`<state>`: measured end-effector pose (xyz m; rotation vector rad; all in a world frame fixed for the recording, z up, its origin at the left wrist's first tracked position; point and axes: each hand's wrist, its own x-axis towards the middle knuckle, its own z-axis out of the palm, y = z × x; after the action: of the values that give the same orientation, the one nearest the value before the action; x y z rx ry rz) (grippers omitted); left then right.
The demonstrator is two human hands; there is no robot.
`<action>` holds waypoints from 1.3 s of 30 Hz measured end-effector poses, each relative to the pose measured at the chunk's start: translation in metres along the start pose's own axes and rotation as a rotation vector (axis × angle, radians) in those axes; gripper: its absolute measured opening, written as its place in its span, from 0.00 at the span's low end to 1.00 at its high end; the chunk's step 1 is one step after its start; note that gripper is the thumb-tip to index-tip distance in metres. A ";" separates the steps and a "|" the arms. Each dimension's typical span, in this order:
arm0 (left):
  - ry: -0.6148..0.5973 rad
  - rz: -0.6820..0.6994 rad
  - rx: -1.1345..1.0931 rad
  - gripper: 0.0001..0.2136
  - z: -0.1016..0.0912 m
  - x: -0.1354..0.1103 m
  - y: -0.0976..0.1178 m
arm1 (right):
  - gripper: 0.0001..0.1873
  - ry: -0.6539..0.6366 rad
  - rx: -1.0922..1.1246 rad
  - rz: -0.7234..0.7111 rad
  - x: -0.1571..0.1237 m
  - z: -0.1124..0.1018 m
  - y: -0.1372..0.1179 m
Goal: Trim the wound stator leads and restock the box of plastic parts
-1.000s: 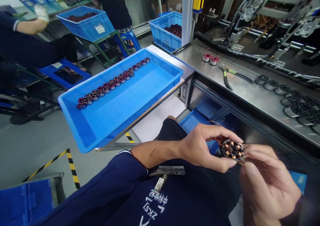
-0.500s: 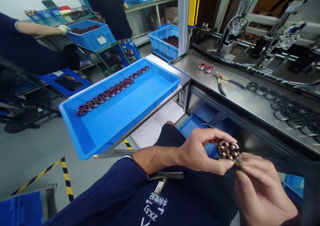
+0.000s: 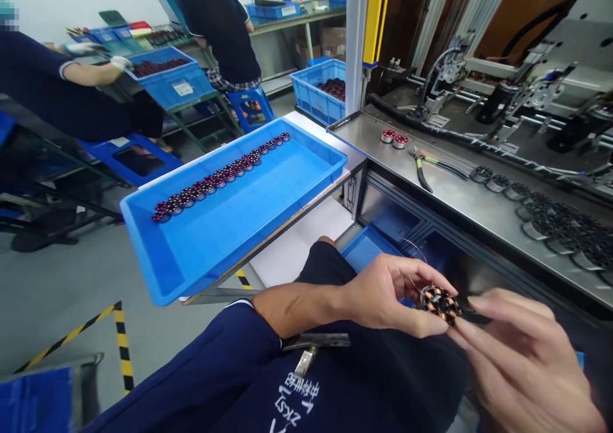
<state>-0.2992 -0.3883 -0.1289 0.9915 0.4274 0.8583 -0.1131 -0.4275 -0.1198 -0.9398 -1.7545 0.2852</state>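
My left hand (image 3: 383,296) pinches a motor stator (image 3: 439,305) between thumb and fingers. The stator is a small round black part with copper windings, and its face is tilted up toward me. A thin copper wire (image 3: 417,248) curves up from it behind my left fingers. My right hand (image 3: 524,356) is at the stator's lower right, with fingertips against its edge and one finger raised beside it. Whether a wire end lies between the right fingertips, I cannot make out.
A blue tray (image 3: 306,184) holds a row of red-and-black stators (image 3: 218,179). On the metal bench (image 3: 460,209) lie cutting pliers (image 3: 422,172), two red stators (image 3: 394,138) and several dark stators (image 3: 539,219). Machinery (image 3: 502,101) stands behind. Two people (image 3: 215,30) sit at back left near blue bins (image 3: 167,85).
The stator has turned and tilted in my left hand. My right hand has shifted, its forefinger lifting away from the stator's edge. The view has moved slightly.
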 end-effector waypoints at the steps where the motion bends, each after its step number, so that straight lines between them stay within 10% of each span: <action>1: -0.001 0.019 -0.003 0.18 0.001 0.000 0.001 | 0.08 0.014 -0.052 -0.042 -0.005 0.000 -0.001; 14: 0.191 0.742 0.374 0.21 0.010 0.009 -0.020 | 0.06 0.480 -0.094 0.138 -0.016 0.050 -0.026; 24: -0.138 0.035 0.087 0.27 -0.008 0.004 -0.002 | 0.05 0.386 -0.045 0.047 -0.012 0.037 -0.005; 39: -0.189 0.311 -0.107 0.07 -0.006 0.006 0.000 | 0.06 0.267 -0.006 0.152 -0.006 0.021 -0.015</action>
<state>-0.2998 -0.3806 -0.1314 1.0441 0.0643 1.0433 -0.1376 -0.4367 -0.1235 -1.0658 -1.4442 0.2400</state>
